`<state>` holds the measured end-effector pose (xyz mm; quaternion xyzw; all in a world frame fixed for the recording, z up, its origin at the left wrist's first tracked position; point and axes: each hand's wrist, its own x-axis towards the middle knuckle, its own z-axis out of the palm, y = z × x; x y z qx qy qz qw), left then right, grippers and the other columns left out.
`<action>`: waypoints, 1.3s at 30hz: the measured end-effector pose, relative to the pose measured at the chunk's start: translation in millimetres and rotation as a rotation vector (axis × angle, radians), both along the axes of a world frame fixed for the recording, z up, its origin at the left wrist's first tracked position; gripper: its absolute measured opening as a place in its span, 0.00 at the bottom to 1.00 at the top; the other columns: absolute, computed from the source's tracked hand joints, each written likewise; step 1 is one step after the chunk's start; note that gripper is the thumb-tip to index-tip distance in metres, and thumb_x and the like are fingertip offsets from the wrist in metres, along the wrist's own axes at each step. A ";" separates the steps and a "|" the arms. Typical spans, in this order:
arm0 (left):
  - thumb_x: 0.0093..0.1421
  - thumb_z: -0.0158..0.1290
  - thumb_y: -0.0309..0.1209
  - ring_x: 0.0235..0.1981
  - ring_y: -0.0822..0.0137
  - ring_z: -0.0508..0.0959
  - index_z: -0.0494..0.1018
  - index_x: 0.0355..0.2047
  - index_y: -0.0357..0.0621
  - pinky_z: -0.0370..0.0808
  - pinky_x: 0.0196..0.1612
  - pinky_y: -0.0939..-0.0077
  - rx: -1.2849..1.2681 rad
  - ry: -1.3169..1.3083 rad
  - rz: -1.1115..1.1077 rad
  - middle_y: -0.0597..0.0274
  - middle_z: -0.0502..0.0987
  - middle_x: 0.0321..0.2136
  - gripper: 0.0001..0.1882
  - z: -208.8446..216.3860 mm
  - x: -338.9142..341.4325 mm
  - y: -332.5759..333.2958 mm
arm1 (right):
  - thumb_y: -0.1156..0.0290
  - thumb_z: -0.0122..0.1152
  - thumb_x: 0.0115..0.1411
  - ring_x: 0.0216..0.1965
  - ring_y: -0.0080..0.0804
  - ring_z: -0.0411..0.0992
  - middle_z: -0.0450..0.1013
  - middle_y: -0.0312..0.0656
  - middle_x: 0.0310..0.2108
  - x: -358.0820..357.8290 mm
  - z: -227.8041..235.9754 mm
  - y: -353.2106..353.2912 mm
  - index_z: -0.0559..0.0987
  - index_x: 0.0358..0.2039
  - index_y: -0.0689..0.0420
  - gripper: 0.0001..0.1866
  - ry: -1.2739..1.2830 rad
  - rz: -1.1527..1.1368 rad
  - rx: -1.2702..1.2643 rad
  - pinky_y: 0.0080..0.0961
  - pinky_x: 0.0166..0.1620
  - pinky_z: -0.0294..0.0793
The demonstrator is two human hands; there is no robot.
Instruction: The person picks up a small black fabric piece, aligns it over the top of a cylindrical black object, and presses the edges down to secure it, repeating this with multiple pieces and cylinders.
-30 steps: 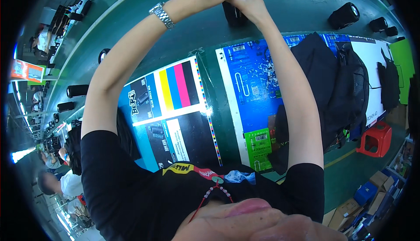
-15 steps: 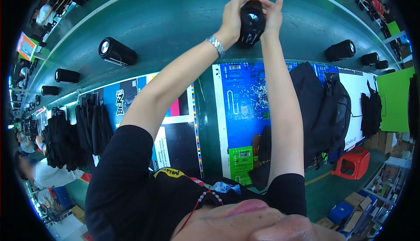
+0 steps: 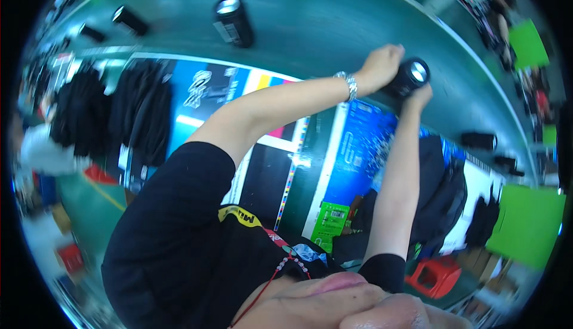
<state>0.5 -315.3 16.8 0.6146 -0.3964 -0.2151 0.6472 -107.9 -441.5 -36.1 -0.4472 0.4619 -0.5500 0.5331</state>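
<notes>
The black cylinder (image 3: 404,82) sits between the two hands, its shiny silver end turned up toward the far right. The right hand (image 3: 421,96) is against its near side, fingers bent around it in a hold. The left hand (image 3: 382,69) is just beside it on the left, partly curled with its tips pointing up and away; whether it also touches the cylinder, I cannot tell. A metal watch (image 3: 346,86) circles the left wrist. Whether the cylinder rests on the green worktop (image 3: 322,18) or is raised above it is unclear.

Another cylinder (image 3: 242,29) stands farther left on that worktop, with smaller-looking ones beyond it and a few more to the right. Along the near edge lie a striped printed sheet (image 3: 265,177) and a blue printed sheet (image 3: 341,174), with black cloth (image 3: 439,177) on the right and dark bundles (image 3: 140,111) on the left. Past the cloth are a bright green board (image 3: 528,224) and a red stool (image 3: 434,278). At far left, blurred, a person in white (image 3: 45,150) is near the bundles
</notes>
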 end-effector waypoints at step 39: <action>0.62 0.53 0.29 0.36 0.77 0.76 0.73 0.43 0.32 0.72 0.40 0.83 -0.065 0.293 0.167 0.64 0.78 0.35 0.13 -3.8 108.5 384.5 | 0.72 0.65 0.54 0.43 0.29 0.74 0.75 0.40 0.42 93.6 56.7 397.1 0.74 0.47 0.62 0.19 -0.420 0.892 0.403 0.24 0.47 0.73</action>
